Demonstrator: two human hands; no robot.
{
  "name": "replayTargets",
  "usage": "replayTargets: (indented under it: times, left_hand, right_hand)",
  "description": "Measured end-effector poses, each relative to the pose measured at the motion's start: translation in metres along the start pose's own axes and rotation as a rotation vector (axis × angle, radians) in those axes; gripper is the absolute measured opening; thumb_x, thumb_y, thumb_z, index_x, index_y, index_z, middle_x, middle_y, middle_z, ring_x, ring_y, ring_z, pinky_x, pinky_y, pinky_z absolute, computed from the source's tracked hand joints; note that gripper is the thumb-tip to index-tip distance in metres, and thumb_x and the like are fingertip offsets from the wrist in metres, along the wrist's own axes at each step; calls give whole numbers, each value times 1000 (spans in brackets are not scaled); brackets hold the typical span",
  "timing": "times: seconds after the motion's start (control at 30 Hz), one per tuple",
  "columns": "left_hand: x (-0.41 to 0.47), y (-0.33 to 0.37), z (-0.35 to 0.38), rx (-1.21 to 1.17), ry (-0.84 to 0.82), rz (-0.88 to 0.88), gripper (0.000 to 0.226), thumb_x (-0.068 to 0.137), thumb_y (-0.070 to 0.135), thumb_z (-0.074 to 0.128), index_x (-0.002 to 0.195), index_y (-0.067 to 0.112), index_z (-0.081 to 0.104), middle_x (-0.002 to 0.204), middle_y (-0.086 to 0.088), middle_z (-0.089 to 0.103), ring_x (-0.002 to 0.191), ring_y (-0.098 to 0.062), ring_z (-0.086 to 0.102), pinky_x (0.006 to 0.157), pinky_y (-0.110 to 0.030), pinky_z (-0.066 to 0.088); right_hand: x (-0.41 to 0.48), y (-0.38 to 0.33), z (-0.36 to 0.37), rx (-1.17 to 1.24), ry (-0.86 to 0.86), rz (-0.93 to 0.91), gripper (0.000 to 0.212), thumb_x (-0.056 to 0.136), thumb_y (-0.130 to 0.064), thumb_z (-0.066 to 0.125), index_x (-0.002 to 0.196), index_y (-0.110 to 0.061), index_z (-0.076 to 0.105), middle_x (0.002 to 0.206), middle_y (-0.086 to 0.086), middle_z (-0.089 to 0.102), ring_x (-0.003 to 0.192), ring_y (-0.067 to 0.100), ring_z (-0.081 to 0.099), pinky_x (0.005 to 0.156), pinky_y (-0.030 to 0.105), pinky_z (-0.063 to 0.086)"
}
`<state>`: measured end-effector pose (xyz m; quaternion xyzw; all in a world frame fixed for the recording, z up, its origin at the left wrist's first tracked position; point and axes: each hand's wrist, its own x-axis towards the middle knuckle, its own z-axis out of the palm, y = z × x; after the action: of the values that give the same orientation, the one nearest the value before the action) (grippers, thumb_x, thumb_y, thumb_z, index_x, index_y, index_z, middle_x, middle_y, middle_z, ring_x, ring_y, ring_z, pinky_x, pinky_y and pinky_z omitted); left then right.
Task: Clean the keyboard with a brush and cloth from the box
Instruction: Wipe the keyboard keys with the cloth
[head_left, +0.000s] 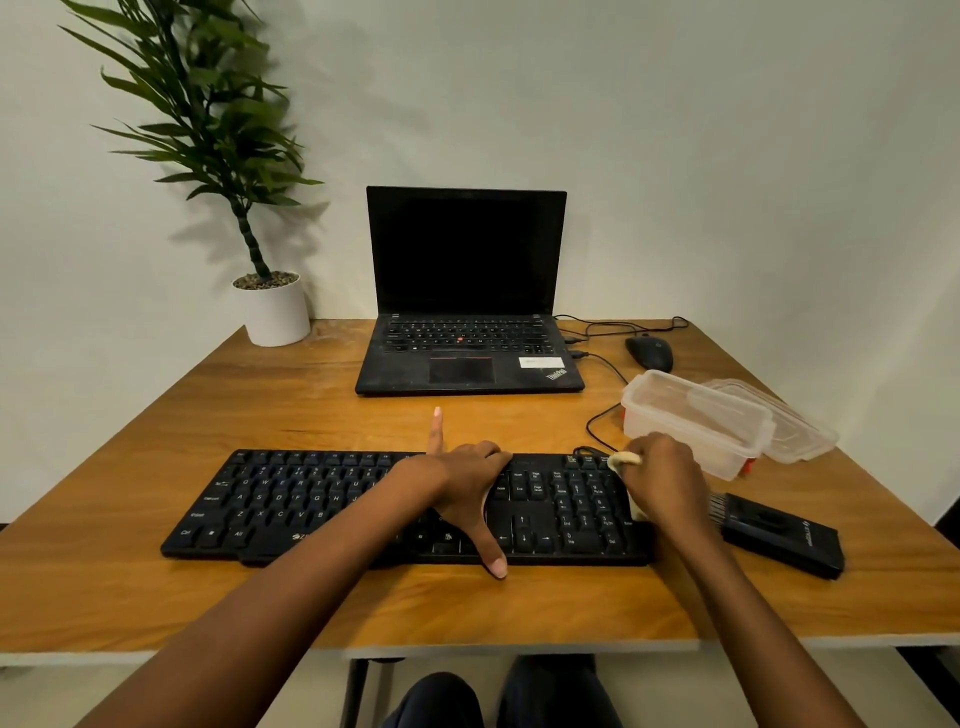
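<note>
Left hand (462, 493) spans wide black plastic keyboard (291, 499), thumb at near edge, fingers curled over far edge, right hand (667, 480) clenches pale yellow cloth (626, 459) on its right end, flat black brush (779, 530) just right, clear plastic box (696, 421) beyond.

The person is wearing dark fabric trousers (556, 691), showing at both knees well behind the fingers (435, 431); left hand (467, 488), right hand (667, 480) and forearms are going bare.
</note>
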<state>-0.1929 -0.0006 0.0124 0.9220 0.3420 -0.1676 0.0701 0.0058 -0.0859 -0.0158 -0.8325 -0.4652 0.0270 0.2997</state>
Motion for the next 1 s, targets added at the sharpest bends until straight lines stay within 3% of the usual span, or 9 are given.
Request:
replayTargets:
  times: [0.1,0.23,0.37,0.57,0.67,0.73,0.8,0.87,1.0]
  left_hand:
    - [0,0,1,33,30,3,126,60,70,70,151,15,3,156,-3,14,145,-23,10,90,-64,-36]
    - [2,2,2,75,53,1,126,61,73,67,151,14,3,156,-6,17,145,-24,12,81,-57,-39]
    - [1,2,2,51,46,1,126,60,72,69,151,14,3,157,-4,14,146,-23,8,82,-58,-39]
    - [0,4,0,57,18,-11,127,61,71,69,151,14,1,157,-4,12,146,-24,7,85,-61,-37]
    - [0,1,2,35,33,4,126,62,70,70,151,14,1,157,-3,11,146,-23,6,88,-63,-36]
    - [0,0,2,21,40,13,126,61,69,71,151,13,2,157,-3,12,146,-22,6,89,-62,-37]
    - [1,0,3,20,40,14,126,62,69,70,151,13,2,157,-3,11,146,-22,6,87,-60,-37]
    - [2,-1,4,20,41,15,127,61,71,69,151,13,2,158,-2,11,146,-22,6,87,-60,-38]
    - [2,-1,3,13,23,7,128,60,71,70,151,15,1,158,-2,10,146,-22,5,94,-64,-34]
  right_hand:
    - [15,-8,4,-11,11,30,15,85,-11,62,98,-9,71,92,12,70,81,26,62,61,27,41]
    - [-35,12,-6,-23,26,-60,17,86,-11,62,102,-12,69,96,5,64,70,11,49,50,18,31]
    - [-53,27,-35,-70,-207,-96,19,87,-14,61,104,-18,68,99,1,63,69,3,46,52,14,33]
    - [18,1,-32,-154,-357,-268,19,87,-13,58,103,-14,68,104,6,66,92,20,58,77,35,49]
    - [37,-12,-24,-295,-486,-315,13,86,-13,55,90,-8,66,96,9,64,88,23,58,71,34,46]
    - [40,-26,-21,-362,-524,-324,11,86,-13,53,76,-14,57,86,6,58,85,24,55,62,30,42]
    - [41,-39,-16,-411,-545,-330,10,88,-15,50,92,-12,58,95,9,57,90,24,54,68,29,45]
    - [38,-52,-9,-444,-530,-334,26,89,-15,48,112,-6,56,113,13,59,102,26,56,81,34,46]
    - [33,-63,0,-430,-500,-345,30,87,-16,50,115,-6,56,118,13,58,105,27,57,78,33,45]
